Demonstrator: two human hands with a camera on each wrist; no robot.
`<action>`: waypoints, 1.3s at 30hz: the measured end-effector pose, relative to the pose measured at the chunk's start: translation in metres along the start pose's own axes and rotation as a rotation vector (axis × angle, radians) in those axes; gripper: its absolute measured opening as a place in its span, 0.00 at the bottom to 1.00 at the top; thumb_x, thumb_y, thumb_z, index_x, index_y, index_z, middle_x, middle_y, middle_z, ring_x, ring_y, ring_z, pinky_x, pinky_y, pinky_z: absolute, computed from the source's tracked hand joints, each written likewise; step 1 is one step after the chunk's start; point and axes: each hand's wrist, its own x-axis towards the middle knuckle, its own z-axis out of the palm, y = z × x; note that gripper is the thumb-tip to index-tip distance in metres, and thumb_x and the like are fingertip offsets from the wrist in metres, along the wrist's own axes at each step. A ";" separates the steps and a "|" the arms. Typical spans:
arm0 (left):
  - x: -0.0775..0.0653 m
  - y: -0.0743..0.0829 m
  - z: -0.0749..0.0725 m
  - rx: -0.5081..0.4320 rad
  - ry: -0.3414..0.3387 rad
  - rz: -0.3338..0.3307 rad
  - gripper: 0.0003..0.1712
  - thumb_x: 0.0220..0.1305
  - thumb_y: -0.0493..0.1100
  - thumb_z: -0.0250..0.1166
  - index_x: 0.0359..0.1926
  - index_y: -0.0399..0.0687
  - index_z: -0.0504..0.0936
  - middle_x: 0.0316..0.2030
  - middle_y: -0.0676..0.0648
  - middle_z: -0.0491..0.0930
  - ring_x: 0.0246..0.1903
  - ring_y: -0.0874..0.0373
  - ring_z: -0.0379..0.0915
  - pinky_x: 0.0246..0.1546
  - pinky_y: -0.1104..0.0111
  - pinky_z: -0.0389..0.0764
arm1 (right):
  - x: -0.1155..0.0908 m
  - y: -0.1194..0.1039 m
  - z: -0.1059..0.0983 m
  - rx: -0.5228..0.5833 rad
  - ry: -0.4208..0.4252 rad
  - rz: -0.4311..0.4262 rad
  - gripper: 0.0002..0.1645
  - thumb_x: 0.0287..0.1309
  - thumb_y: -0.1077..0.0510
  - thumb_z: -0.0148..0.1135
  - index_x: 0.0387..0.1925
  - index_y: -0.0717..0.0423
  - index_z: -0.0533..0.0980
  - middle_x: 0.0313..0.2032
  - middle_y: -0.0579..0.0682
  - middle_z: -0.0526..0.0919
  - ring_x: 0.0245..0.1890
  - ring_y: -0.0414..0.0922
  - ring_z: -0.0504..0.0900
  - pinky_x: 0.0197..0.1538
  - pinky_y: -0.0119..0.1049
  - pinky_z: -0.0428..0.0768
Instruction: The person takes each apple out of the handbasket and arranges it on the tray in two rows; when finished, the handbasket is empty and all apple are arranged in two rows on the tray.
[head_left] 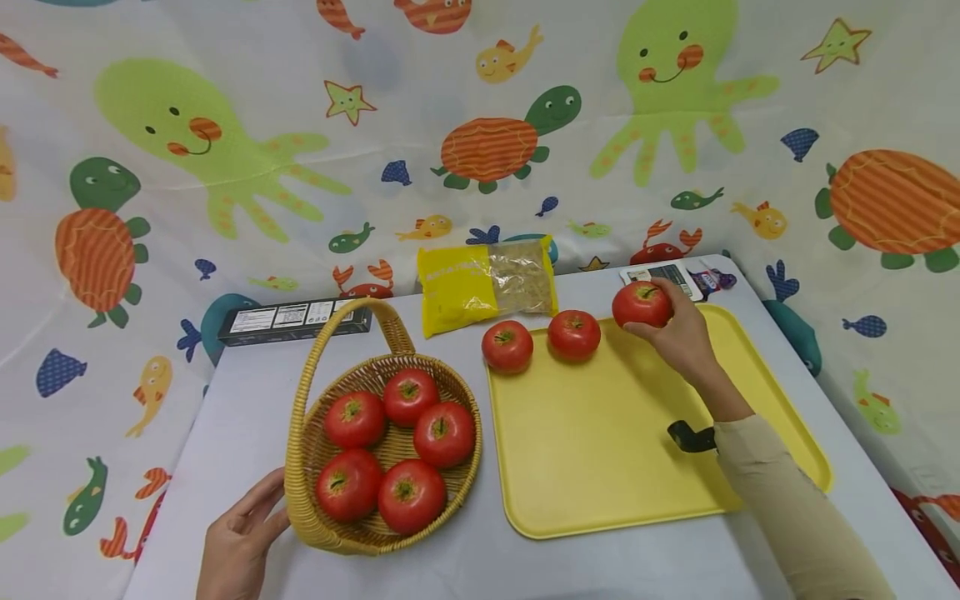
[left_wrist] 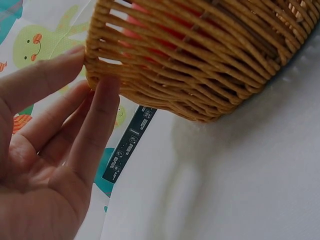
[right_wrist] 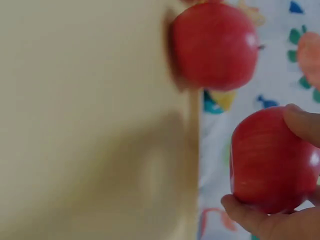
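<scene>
At the tray's far right, my right hand (head_left: 686, 343) holds a red apple (head_left: 637, 305), gripped between thumb and fingers at its sides. In the right wrist view this held apple (right_wrist: 272, 162) appears close up beside the tray's edge. Two more apples, one left (head_left: 507, 347) and one right (head_left: 573, 336), sit at the yellow tray's (head_left: 600, 467) far left part. My left hand (head_left: 238, 533) is at the near left of a wicker basket (head_left: 468, 492), its extended fingertips touching the woven wall (left_wrist: 190, 75). Several red apples (head_left: 412, 496) lie inside the basket under its tall arched handle.
Behind the tray lies a yellow and clear packet (head_left: 480, 283). A long black box (head_left: 292, 322) is behind the basket. A white card-like item (head_left: 660, 275) and a small purple packet (head_left: 712, 279) lie at the back right. A patterned cloth (head_left: 450, 100) hangs behind the white table.
</scene>
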 end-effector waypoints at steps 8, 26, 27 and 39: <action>-0.001 -0.001 0.000 -0.014 -0.006 0.027 0.39 0.62 0.37 0.74 0.72 0.38 0.70 0.53 0.66 0.80 0.54 0.78 0.73 0.51 0.81 0.81 | 0.011 0.029 0.005 -0.049 -0.088 0.075 0.51 0.61 0.58 0.73 0.77 0.62 0.55 0.70 0.70 0.63 0.67 0.68 0.64 0.69 0.67 0.68; -0.001 -0.001 0.001 -0.063 -0.010 0.055 0.35 0.61 0.33 0.74 0.69 0.40 0.74 0.52 0.65 0.82 0.53 0.78 0.75 0.52 0.79 0.81 | 0.003 0.039 0.007 -0.029 -0.120 0.072 0.52 0.60 0.61 0.73 0.77 0.61 0.52 0.70 0.72 0.61 0.67 0.70 0.63 0.69 0.70 0.66; -0.001 -0.001 0.001 -0.065 -0.009 0.057 0.35 0.61 0.32 0.74 0.69 0.41 0.75 0.52 0.65 0.82 0.53 0.77 0.75 0.52 0.79 0.81 | 0.004 0.039 0.007 -0.027 -0.123 0.071 0.53 0.60 0.61 0.73 0.77 0.61 0.52 0.70 0.73 0.61 0.67 0.70 0.63 0.69 0.70 0.66; -0.001 -0.001 0.000 -0.078 0.003 0.064 0.31 0.61 0.29 0.72 0.65 0.48 0.79 0.50 0.67 0.83 0.52 0.78 0.76 0.51 0.80 0.81 | 0.005 0.029 0.000 -0.139 -0.168 -0.006 0.65 0.60 0.54 0.74 0.81 0.60 0.37 0.76 0.72 0.44 0.74 0.71 0.48 0.70 0.75 0.57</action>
